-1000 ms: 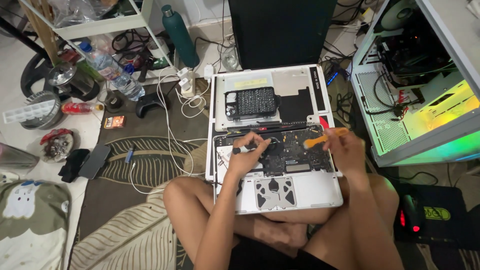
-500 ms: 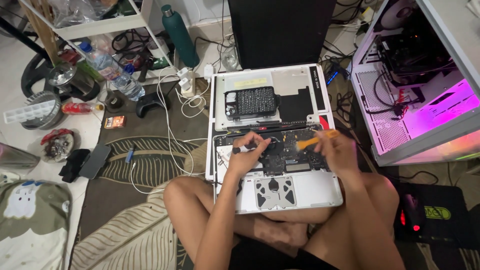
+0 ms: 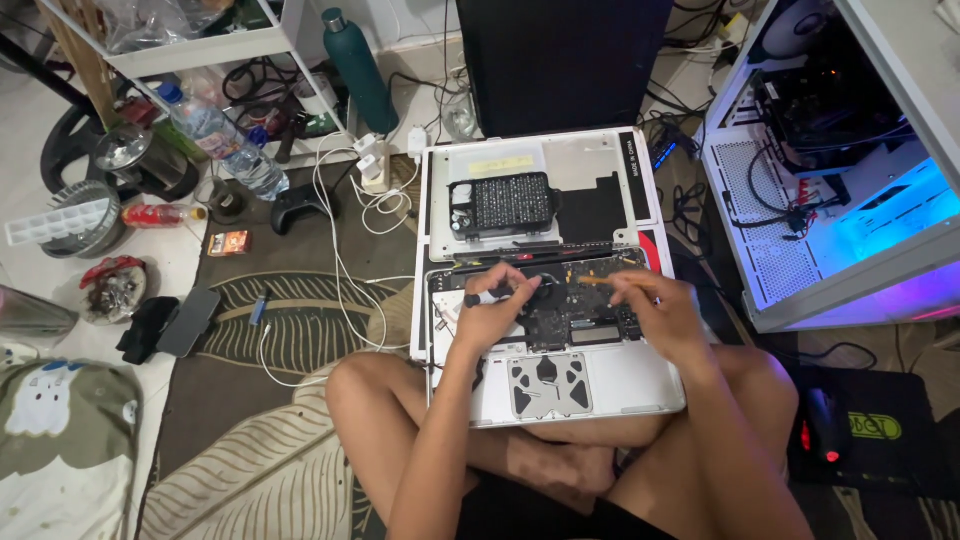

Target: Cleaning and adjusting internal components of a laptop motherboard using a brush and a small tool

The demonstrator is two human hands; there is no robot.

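The person sits cross-legged on the floor with the opened laptop (image 3: 555, 340) propped across their legs, underside up, so the exposed boards face them. Left hand (image 3: 495, 310) is clenched around a dark screwdriver (image 3: 490, 296), tip aimed into the machine's innards near the fan; that pen-like grip keeps the driver steady and upright enough to turn. Right hand (image 3: 655, 305) rests on the circuit side, fingers curled over an orange tool (image 3: 597, 281) whose end just pokes out; most of it is buried under the hand, so its shape is hard to call. Just beyond the laptop lies its removed bottom cover (image 3: 535, 190), carrying a black bit case (image 3: 500, 205), handy within reach. What the driver tip touches is hidden behind the knuckles. A lit computer tower (image 3: 830, 190) glows at the right, cut off by the frame.
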